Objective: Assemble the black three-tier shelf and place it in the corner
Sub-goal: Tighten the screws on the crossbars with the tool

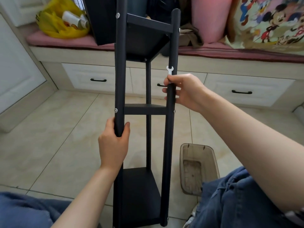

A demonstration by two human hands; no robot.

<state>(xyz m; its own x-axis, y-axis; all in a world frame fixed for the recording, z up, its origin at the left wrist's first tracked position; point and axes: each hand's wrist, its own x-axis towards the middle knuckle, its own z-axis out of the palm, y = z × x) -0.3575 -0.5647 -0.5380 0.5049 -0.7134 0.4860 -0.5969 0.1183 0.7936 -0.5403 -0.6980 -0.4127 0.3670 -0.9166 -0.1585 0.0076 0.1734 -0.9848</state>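
Black metal three-tier shelf leans above the tiled floor, between the knees. Left hand grips its left post; right hand grips the right post with a small white wrench.

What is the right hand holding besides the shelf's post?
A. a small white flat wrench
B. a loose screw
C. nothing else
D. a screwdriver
A: the right hand grips the right post of the black shelf, and a small white flat wrench sticks up from its fingers.
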